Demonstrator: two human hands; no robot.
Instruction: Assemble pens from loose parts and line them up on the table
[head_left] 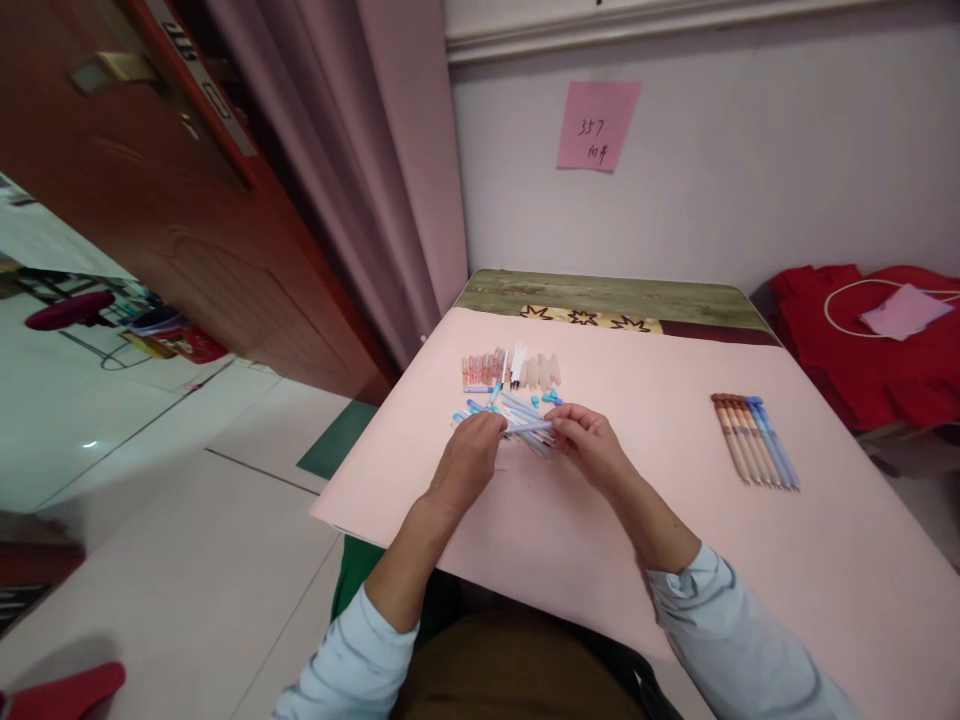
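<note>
Pink sheeting point(652, 370) covers most of the table point(630, 290). Above it, the left hand point(466, 455) and right hand point(594, 442) pinch opposite ends of a pale-blue barrel point(528, 427), fingers closed. Loose pen parts point(513, 402) lie just beyond; well to the right, pens point(759, 440) rest side by side.

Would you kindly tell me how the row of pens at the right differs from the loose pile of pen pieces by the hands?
The row of pens lies neatly side by side, whereas the pile of pen pieces lies crossed at various angles. The row includes brown-topped pens beside blue ones; the pile looks mostly pale blue. Both rest on the pink tabletop.
</note>
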